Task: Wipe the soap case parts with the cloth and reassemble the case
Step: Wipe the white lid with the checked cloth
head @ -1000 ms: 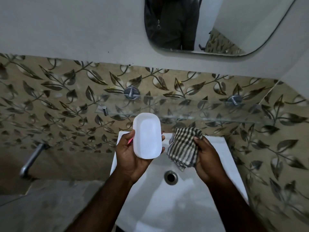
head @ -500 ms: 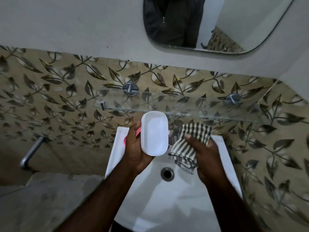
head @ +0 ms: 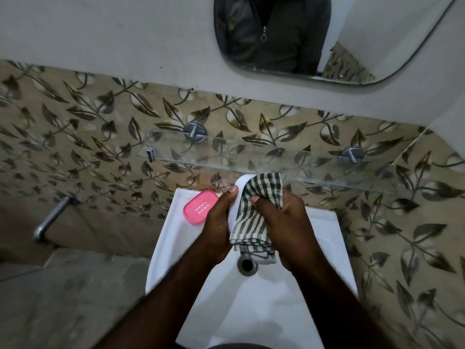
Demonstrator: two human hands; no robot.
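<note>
My left hand (head: pixel 218 222) grips a white soap case part (head: pixel 239 195) upright over the basin; only its left edge and top corner show. My right hand (head: pixel 284 222) holds a black-and-white checked cloth (head: pixel 254 220) and presses it against the white part, covering most of it. A pink soap case part (head: pixel 200 207) with small drain holes lies on the white washbasin's (head: pixel 324 235) back left ledge, just left of my left hand.
The basin's drain (head: pixel 247 265) lies below the cloth. A glass shelf (head: pixel 314 167) on two metal brackets juts from the leaf-patterned tile wall just above my hands. A metal tap (head: pixel 51 217) sticks out at the left. A mirror (head: pixel 327 36) hangs above.
My right hand brought the cloth left onto the white part, which was bare before. Both hands moved together, and the pink part on the ledge came into full view.
</note>
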